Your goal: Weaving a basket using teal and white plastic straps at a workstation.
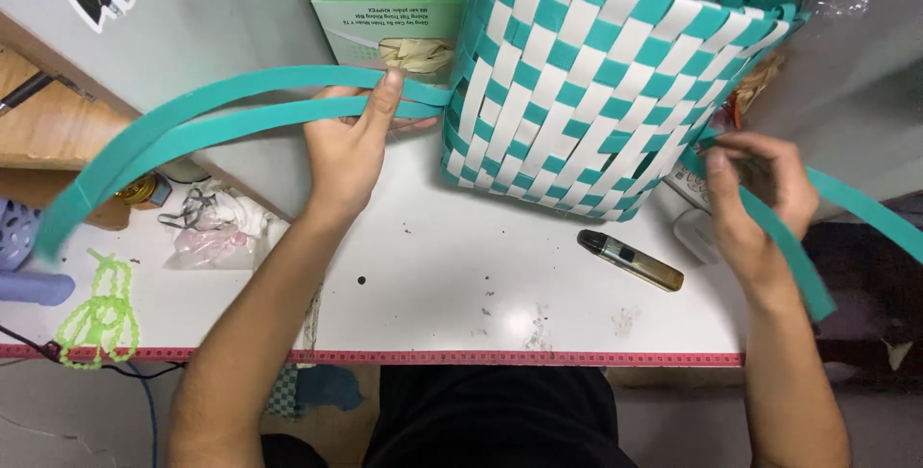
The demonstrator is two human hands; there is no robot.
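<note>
Fingers (385, 93) of the left hand (346, 156) clamp two teal straps (192, 112) at nine o'clock of the woven basket (596, 74) on the counter (461, 285); right hand (750, 199) pinches another strap (788, 247) at three. Weaving step; next probably needs taut, even pulling.

A teal-and-white woven basket (601, 74) lay tipped on the white tabletop (461, 285), its checkered side facing up. The left hand (351, 146) pressed down on two long teal straps (192, 117) that ran out from the basket's left side and curved away to the left edge of the scene, thumb stretched across the upper one. At the basket's right side, the right hand (755, 199) pinched another teal strap (798, 257), which slanted toward the near right. A slim dark-and-gold pen-like device (630, 259) lay on the tabletop just near of the basket. A green carton (385, 21) stood at the far side, left of the basket, and a crumpled plastic bag (226, 228) sat to the left.
</note>
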